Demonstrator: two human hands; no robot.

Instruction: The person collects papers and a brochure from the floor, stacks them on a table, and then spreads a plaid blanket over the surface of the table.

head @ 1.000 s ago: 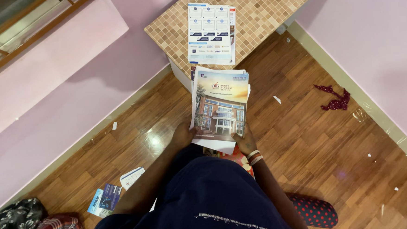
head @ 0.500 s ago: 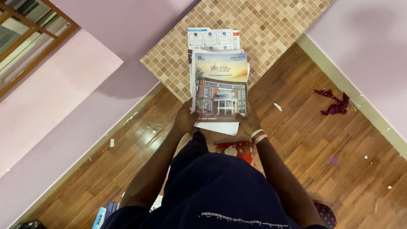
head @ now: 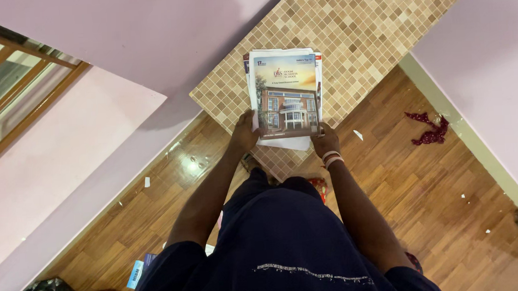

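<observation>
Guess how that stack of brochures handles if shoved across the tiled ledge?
The stack of brochures probably shears: glossy cover, edges already uneven. Likely floppy, since the left hand and right hand grip both near corners. The tiled ledge looks flat, so tipping seems unlikely.

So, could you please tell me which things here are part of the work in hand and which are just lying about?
In hand:
stack of brochures
left hand
right hand
tiled counter

Lying about:
red cloth scrap
blue leaflet
paper bits
</observation>
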